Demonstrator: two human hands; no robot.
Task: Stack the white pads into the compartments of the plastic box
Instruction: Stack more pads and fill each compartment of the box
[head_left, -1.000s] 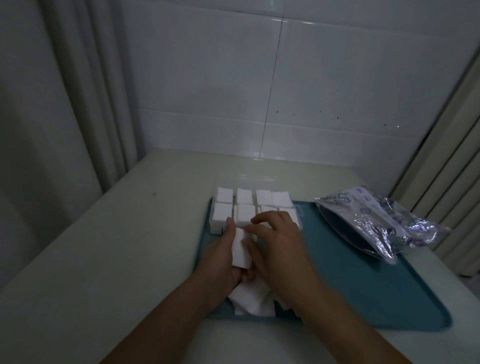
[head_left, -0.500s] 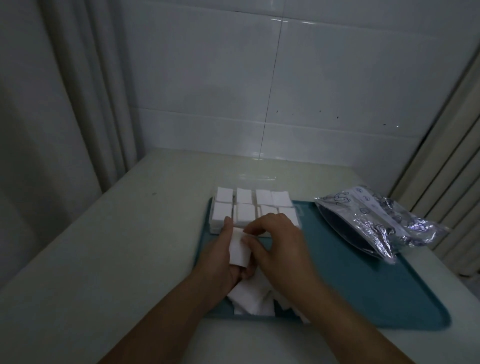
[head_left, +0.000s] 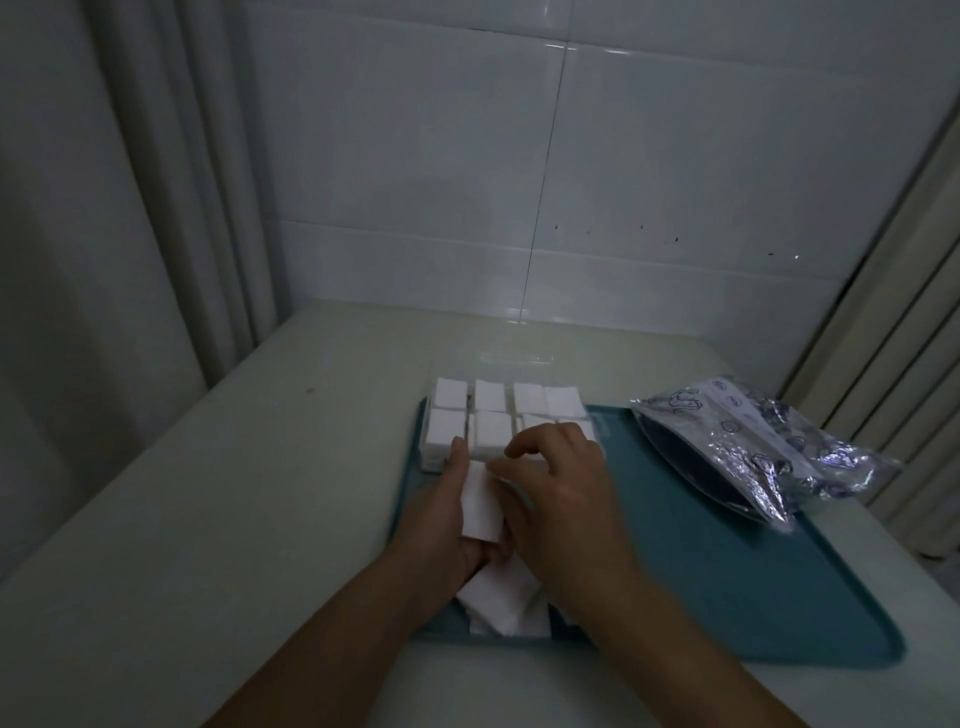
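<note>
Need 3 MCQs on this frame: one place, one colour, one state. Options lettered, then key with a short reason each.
1. Where does the foil bag lie?
A. on the tray's right side
B. inside the plastic box
C. under the left arm

2. What colour is the tray?
A. red
B. teal
C. yellow

3. What is the left hand doing?
A. resting flat on the table
B. gripping the foil bag
C. holding a small stack of white pads

Key:
1 A: the bag rests on the tray's right far edge.
2 B: its bare surface is teal.
3 C: the held pads sit in its fingers while the right hand touches their top.
</note>
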